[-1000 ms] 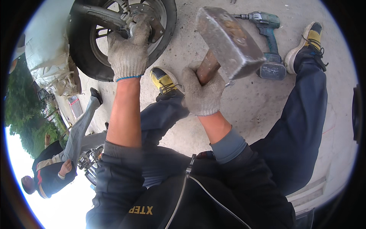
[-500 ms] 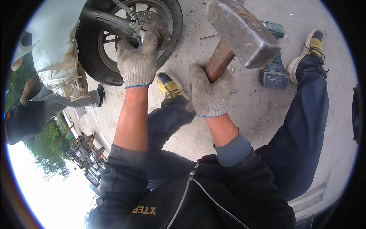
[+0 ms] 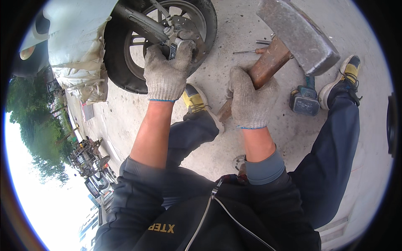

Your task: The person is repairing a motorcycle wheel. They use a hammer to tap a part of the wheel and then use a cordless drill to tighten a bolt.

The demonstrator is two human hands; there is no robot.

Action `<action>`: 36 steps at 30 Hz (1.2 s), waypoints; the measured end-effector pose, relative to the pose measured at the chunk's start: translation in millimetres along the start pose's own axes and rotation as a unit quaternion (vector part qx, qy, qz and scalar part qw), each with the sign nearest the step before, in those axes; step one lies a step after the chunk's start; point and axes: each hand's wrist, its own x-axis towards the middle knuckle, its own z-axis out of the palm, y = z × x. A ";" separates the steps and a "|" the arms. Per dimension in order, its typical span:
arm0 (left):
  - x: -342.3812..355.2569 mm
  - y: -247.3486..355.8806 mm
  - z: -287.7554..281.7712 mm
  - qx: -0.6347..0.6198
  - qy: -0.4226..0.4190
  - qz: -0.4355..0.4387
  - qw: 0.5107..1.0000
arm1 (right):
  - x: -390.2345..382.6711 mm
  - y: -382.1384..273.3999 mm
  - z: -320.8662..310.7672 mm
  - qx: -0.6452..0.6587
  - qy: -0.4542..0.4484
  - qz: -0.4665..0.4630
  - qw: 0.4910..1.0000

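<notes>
Just right of the frame's centre, my gloved right hand is closed tight around the worn, rust-brown wooden handle of a sledgehammer, whose scuffed grey steel head sits raised at the upper right. A cordless drill lies on the concrete floor just beyond, beside my right shoe. Farther up, left of centre, my gloved left hand curls its fingers over the brake caliper on the scooter wheel, gripping it against the disc.
</notes>
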 end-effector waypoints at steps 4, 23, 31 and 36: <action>-0.5 2.1 -1.4 0.039 0.005 0.030 0.999 | 14.9 -5.9 23.1 -0.208 -0.088 0.003 0.974; 1.9 33.5 -14.2 -0.739 -0.239 -0.357 0.520 | 52.4 39.9 -75.1 -0.533 0.075 0.086 0.838; 10.9 50.1 -41.1 -0.737 -0.239 -0.421 0.472 | 118.2 -66.6 15.4 0.045 -0.238 0.269 0.932; 22.9 46.3 -44.9 -0.704 -0.268 -0.426 0.501 | 115.6 -71.4 52.2 -0.003 -0.368 0.252 0.895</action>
